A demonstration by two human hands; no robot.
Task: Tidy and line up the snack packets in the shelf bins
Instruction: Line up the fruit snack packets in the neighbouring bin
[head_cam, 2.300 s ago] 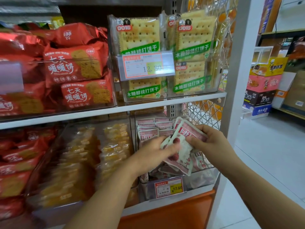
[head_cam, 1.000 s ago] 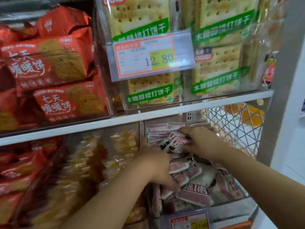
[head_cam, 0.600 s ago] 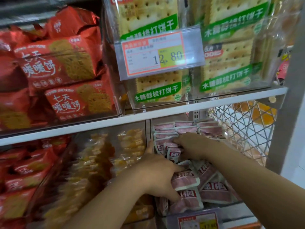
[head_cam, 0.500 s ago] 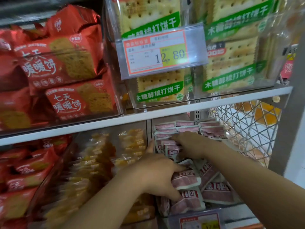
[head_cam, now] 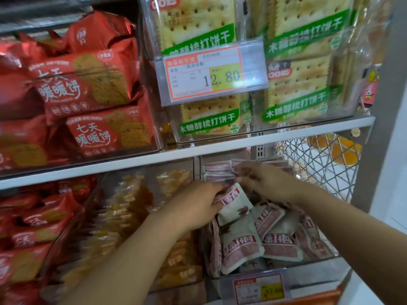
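White shelf (head_cam: 220, 147) overhangs pink packets (head_cam: 240, 249)

I can't read the blurred near price tag (head_cam: 259, 288); the fingertips of my left hand (head_cam: 197, 203) are hidden among the pink packets (head_cam: 240, 249).

White shelf (head_cam: 198, 150), wire mesh side panel (head_cam: 319, 166)

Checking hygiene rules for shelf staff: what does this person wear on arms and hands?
The left forearm and right forearm are bare to the frame's edge, no sleeves. The left hand and right hand wear no gloves; no watch or bracelet shows at either wrist. Rings: cannot tell.
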